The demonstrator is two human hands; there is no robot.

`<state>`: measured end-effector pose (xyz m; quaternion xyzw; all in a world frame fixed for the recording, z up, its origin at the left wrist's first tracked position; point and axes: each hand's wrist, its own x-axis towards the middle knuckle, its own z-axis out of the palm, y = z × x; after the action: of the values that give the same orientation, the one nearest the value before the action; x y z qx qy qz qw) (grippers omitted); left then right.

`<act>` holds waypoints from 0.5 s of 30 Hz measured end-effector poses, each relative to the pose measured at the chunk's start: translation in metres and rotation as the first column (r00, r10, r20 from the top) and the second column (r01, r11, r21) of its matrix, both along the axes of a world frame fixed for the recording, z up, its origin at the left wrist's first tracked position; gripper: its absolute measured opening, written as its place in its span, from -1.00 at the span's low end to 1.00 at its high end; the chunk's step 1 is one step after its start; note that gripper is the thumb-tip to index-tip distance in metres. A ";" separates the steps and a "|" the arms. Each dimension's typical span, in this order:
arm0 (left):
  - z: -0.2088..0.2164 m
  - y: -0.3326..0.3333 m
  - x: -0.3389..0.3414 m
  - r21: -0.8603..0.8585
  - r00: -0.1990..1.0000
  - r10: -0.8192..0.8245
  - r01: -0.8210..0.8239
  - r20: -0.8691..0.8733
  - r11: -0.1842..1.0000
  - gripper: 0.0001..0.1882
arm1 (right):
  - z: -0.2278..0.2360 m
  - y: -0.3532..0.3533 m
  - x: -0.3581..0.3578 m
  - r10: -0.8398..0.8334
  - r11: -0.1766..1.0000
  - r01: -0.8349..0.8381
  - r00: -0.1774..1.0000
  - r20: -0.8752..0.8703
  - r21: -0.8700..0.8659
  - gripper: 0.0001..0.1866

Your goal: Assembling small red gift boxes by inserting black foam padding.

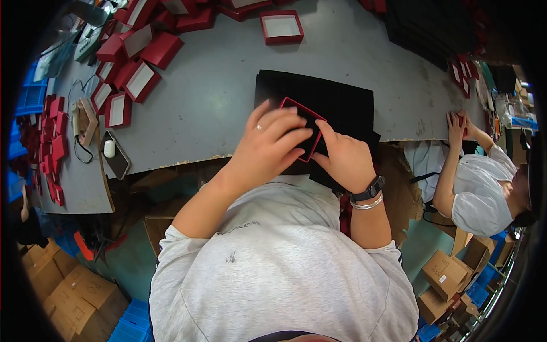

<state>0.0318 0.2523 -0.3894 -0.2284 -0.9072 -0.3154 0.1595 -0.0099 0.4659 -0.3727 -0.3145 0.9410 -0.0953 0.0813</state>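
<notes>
A small red box tray (315, 142) with a dark inside is tilted in front of me at the table's near edge. My right hand (347, 162) grips its right side between thumb and index finger. Over the box lies my left hand (273, 142), fingers spread and slightly blurred, the fingertips reaching into the dark inside. It covers much of the box's left part. Beneath and behind are flat black sheets (342, 97), stacked unevenly, with some jutting past the table edge.
Red boxes with white insides (141, 82) are heaped at the far left; a single one (282, 27) stands at the back. A phone with a white earbud case (109, 149) lies at the left edge. Another person (484, 182) works at right. A dark stack (427, 34) sits far right.
</notes>
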 end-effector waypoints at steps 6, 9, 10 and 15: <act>-0.014 -0.004 0.026 -0.228 0.998 -0.014 -0.001 -0.064 0.974 -0.79 | 0.000 0.010 -0.004 0.117 0.965 -0.114 0.993 -0.003 -0.237 -0.56; -0.013 -0.002 0.022 -0.291 0.998 -0.035 0.016 -0.058 0.956 -0.80 | -0.002 0.008 0.003 0.157 0.973 -0.141 0.985 0.077 -0.183 -0.57; -0.012 -0.001 0.019 -0.320 0.997 -0.050 0.029 -0.055 0.947 -0.79 | -0.007 0.004 0.005 0.127 0.971 -0.104 0.987 0.096 -0.214 -0.60; -0.011 0.006 0.017 -0.295 0.994 -0.098 0.080 -0.049 0.952 -0.78 | -0.007 -0.002 0.002 0.097 0.974 -0.056 0.979 0.180 -0.222 -0.64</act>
<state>0.0488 0.2579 -0.4008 -0.2999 -0.9271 -0.1775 0.1380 -0.0076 0.4639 -0.3793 -0.3472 0.9001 -0.2230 0.1397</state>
